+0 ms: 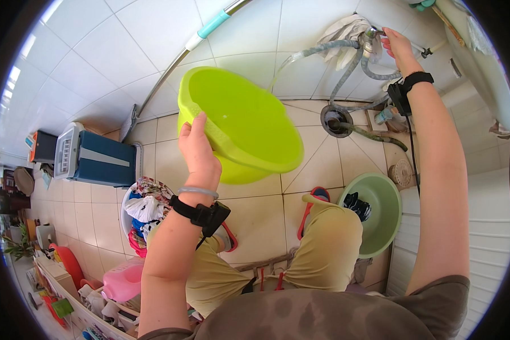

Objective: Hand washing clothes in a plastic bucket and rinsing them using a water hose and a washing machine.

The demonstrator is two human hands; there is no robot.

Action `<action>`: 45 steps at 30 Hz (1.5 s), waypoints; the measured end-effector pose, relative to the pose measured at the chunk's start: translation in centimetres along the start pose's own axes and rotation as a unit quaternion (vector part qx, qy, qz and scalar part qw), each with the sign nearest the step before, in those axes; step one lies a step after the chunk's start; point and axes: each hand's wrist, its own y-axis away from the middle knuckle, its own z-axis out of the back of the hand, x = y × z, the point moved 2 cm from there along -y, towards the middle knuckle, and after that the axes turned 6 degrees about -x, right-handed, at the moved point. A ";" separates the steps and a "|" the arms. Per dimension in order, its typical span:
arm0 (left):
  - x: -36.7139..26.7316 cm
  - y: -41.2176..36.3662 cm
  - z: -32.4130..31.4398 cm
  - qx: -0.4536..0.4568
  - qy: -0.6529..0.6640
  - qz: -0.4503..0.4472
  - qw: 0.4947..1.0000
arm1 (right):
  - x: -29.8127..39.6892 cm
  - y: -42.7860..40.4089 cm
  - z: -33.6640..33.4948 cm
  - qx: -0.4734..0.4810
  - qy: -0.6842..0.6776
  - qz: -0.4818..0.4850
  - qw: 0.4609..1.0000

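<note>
My left hand [198, 146] grips the rim of a lime-green plastic basin [246, 119], which is tilted above the tiled floor. Up at the wall, my right hand [397, 47] has its fingers at the handle of a metal tap [370, 34]. From the tap a grey corrugated hose [333, 46] reaches left, and a thin stream of water [279, 70] falls from its end towards the basin's far rim. A white cloth [344, 32] hangs behind the tap.
Below the tap, hoses run to a round floor drain [336, 121]. A green tub [380, 216] with dark cloth stands by my right knee; a tub of laundry [144, 208] is at left. Also at left are a blue bin [104, 158], a pink jug [123, 278] and a mop [165, 76] against the wall.
</note>
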 end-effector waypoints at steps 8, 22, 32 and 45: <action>0.2 1.2 -1.0 0.059 -0.018 0.023 0.998 | -0.4 -0.6 -0.2 -0.032 -0.009 0.013 0.999; 3.5 0.1 -1.5 0.073 -0.005 0.100 0.992 | -0.5 5.6 -1.9 -0.121 -0.015 0.040 0.992; 6.9 -0.3 -2.3 -0.006 -0.007 0.144 0.990 | 5.9 18.3 -1.4 -0.039 -0.112 0.043 0.992; 8.9 -2.4 1.9 0.045 -0.118 0.128 0.984 | 9.4 30.5 -2.0 0.066 -0.406 0.057 0.910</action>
